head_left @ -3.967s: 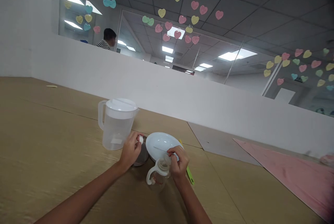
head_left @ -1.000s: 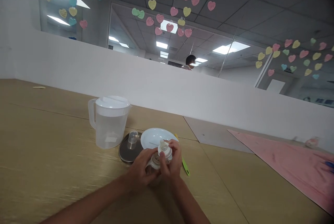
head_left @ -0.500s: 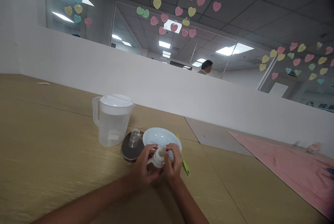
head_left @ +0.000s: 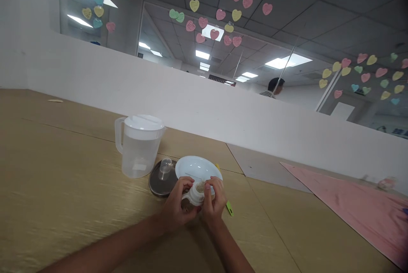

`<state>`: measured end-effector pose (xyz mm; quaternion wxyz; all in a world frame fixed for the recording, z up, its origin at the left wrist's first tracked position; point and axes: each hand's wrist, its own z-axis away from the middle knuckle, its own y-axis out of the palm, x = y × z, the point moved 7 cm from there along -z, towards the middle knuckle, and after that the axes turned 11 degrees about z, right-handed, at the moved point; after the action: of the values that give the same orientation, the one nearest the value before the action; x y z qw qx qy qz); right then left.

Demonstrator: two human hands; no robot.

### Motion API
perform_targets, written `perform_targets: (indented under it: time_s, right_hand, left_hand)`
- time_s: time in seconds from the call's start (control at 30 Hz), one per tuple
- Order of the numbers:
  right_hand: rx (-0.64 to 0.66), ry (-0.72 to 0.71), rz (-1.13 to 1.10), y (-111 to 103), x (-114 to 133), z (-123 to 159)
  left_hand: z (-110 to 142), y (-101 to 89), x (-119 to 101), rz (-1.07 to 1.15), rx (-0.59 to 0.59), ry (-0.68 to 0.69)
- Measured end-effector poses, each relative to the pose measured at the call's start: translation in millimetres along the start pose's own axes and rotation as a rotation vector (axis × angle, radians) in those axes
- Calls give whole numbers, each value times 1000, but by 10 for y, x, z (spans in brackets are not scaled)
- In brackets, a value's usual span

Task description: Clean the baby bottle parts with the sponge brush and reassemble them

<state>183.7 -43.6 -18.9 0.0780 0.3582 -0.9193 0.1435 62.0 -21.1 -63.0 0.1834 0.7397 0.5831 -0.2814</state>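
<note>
Between 2 hands [head_left: 174, 206] [head_left: 214, 206], 1 bottle [head_left: 195, 195] is held.

Clear bottle [head_left: 186, 204], white collar [head_left: 195, 196], tilted, between fingers [head_left: 208, 200]

A row across the desk [head_left: 76, 167], set between its far edge and the hands.
The pitcher [head_left: 140, 150] stood leftmost, then the tray [head_left: 156, 184] with a cup [head_left: 166, 166] on it, then the dish [head_left: 196, 164]; before the dish, a bottle [head_left: 196, 195] was between the left hand [head_left: 178, 201] and the right hand [head_left: 214, 200]. A utensil [head_left: 230, 209] lay right of the dish, partly hidden by the right hand. A scrap [head_left: 55, 100] lay near the desk's far left corner, a sheet [head_left: 350, 205] well off to the right, and a wall [head_left: 191, 103] rose behind the far edge.
</note>
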Motion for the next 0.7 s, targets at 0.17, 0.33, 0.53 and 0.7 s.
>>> perform_targets:
  time_s: [0.17, 0.33, 0.53, 0.7]
  right_hand:
    - [11, -28, 20, -9, 7, -4]
    - [81, 25, -29, 56, -72, 61]
    - [275, 202, -190, 165, -184, 84]
    - [381, 266, -253, 212, -175, 47]
  left_hand:
    - [23, -2, 102, -3, 7, -88]
    - [8, -3, 90, -23, 12, -122]
    - [-16, 14, -16, -30, 33, -90]
    - [-19, 6, -51, -45, 12, -35]
